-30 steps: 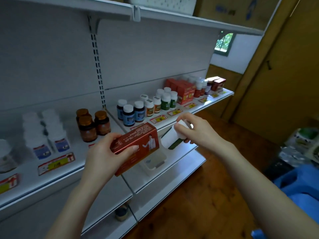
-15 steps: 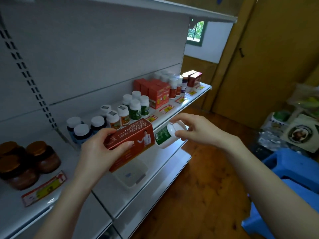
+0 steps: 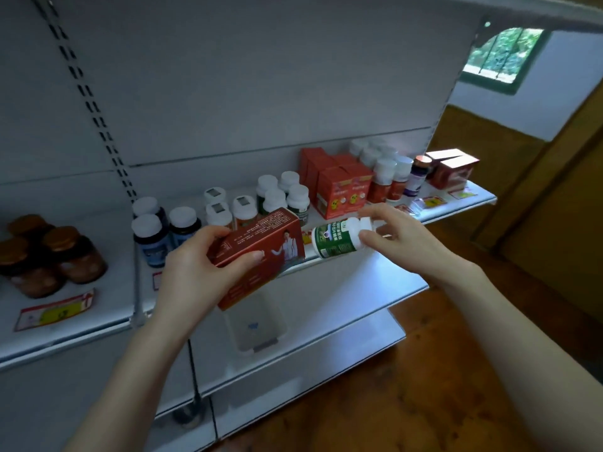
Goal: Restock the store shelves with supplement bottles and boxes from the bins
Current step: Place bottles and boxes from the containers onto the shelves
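Note:
My left hand (image 3: 195, 275) grips a red supplement box (image 3: 261, 252) with a figure in white printed on it, held tilted in front of the middle shelf (image 3: 456, 205). My right hand (image 3: 401, 239) pinches the cap end of a white bottle with a green label (image 3: 336, 238), which lies on its side just right of the box. Both items hover at the shelf's front edge, in front of the white-capped bottles (image 3: 284, 194) standing there.
On the shelf stand amber jars (image 3: 49, 252), blue-labelled bottles (image 3: 153, 233), orange boxes (image 3: 339, 187), red-labelled bottles (image 3: 388, 177) and red boxes (image 3: 453, 168). A clear plastic tray (image 3: 254, 324) sits on the lower shelf. Wooden floor (image 3: 408, 386) and a door lie to the right.
The view has swung right along the shelf. My right hand has raised the green-labelled bottle toward the shelf edge, close to the box. My left hand keeps the red box.

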A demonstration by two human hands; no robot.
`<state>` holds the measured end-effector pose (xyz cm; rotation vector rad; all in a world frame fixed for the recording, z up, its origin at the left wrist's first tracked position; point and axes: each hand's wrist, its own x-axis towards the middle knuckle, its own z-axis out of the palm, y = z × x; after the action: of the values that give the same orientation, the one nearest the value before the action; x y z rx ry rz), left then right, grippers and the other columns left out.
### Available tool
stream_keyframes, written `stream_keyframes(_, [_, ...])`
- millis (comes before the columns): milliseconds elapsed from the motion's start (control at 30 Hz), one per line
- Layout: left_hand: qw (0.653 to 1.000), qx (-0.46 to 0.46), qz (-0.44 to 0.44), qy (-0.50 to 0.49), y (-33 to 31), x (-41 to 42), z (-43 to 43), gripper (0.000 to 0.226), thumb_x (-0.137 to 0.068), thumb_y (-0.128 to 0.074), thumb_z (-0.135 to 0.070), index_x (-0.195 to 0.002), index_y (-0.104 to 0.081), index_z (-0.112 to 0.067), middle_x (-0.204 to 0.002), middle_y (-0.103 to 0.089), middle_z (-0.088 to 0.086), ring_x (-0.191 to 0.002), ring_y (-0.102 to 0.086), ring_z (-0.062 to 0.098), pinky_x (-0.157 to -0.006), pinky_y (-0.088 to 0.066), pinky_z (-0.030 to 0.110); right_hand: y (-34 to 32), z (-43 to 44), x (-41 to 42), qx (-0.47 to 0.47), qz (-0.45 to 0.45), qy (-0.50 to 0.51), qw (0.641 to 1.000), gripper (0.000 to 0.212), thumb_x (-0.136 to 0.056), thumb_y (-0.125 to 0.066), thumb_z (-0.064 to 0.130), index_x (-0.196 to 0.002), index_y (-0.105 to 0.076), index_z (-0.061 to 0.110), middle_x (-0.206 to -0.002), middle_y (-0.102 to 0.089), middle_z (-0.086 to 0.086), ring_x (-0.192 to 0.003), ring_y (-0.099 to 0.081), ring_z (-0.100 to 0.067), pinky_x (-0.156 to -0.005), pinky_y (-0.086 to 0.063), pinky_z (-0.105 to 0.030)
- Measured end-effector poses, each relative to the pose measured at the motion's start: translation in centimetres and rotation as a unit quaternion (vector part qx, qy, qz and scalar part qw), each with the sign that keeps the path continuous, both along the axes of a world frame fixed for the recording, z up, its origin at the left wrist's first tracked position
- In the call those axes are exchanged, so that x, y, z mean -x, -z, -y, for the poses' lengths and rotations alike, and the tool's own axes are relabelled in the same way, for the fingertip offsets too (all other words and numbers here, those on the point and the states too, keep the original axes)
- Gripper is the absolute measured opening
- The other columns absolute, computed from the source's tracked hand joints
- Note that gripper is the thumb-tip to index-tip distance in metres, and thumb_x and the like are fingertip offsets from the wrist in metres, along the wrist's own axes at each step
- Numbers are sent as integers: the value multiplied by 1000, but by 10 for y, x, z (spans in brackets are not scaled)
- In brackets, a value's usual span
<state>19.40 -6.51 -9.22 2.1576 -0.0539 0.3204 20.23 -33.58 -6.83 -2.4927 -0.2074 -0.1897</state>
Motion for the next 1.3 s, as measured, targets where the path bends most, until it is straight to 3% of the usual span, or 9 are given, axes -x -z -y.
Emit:
stream_keyframes(100, [999, -1, -4, -36, 2, 2, -2, 46, -66, -77, -40, -106, -61, -23, -92, -60, -11, -82, -56, 5, -68, -39, 16, 3, 7, -14, -27, -11, -7, 1000, 33, -83, -62, 12, -115, -60, 16, -95, -58, 1, -93, -59, -20, -85, -46, -30])
stream_keyframes(267, [997, -3, 7, -71, -3, -2, -2, 39, -68, -77, -38, -100, -55, -30, -81, -48, -29, -73, -48, -12, -62, -36, 8, 4, 15, -38, -50, -14, -23, 998, 25, -82, -64, 14, -105, -62, 24, -84, -55, 15, -72, -58, -12, -64, -40, -12])
stream_keyframes(467, [996, 8, 16, -82, -4, -23, 5, 49, -67, -77, -40, -109, -62, -21, -83, -53, -24, -75, -50, -11, -61, -36, 6, 1, 17, -51, -121, -27, -72, 990, 30, -82, -60, 3, -88, -56, 32, -83, -56, 11, -67, -59, -31, -63, -47, -36])
stream_keyframes(600, [997, 10, 27, -78, -9, -34, 8, 51, -66, -77, -41, -110, -62, -20, -88, -57, -14, -74, -50, -11, -57, -37, 2, 1, 19, -61, -110, 10, -73, 991, 11, -86, -60, 20, -80, -54, 27, -73, -55, 19, -68, -50, -31, -65, -40, -33])
stream_keyframes(733, [994, 5, 37, -101, -13, -39, -4, 47, -68, -78, -38, -108, -64, -18, -88, -58, -9, -72, -53, -3, -62, -38, 5, -3, 11, -76, -90, 45, -64, 993, 3, -91, -55, 21, -91, -53, 23, -79, -54, 17, -75, -52, -15, -70, -39, -28])
stream_keyframes(867, [991, 33, 36, -121, -17, -38, -15, 45, -68, -78, -36, -108, -63, -21, -89, -59, -7, -82, -58, 11, -76, -49, 30, -5, -3, -91, -77, 75, -36, 994, 14, -91, -54, 23, -104, -56, 17, -93, -60, 1, -88, -57, -17, -78, -44, -28])
stream_keyframes(1000, [990, 16, 40, -134, -20, -39, -21, 46, -67, -77, -38, -107, -63, -20, -87, -59, -11, -77, -57, 5, -71, -43, 24, -7, -13, -109, -102, 87, -24, 991, 23, -89, -57, 25, -109, -61, 14, -96, -65, -2, -89, -59, -18, -78, -46, -31])
stream_keyframes(1167, [985, -14, 50, -165, -23, -46, -17, 48, -66, -77, -41, -107, -65, -17, -89, -62, -6, -80, -58, 10, -66, -42, 18, -15, -26, -143, -170, 97, -48, 979, 26, -89, -59, 17, -115, -60, 19, -102, -60, 7, -94, -56, -8, -75, -44, -9])
stream_keyframes(1300, [980, -8, 58, -192, -26, -51, -12, 49, -66, -77, -41, -107, -64, -18, -87, -60, -8, -74, -54, -4, -64, -42, 16, -27, -38, -176, -173, 100, -78, 977, 32, -88, -60, 16, -119, -60, 20, -113, -59, 3, -99, -55, -8, -84, -45, -16])
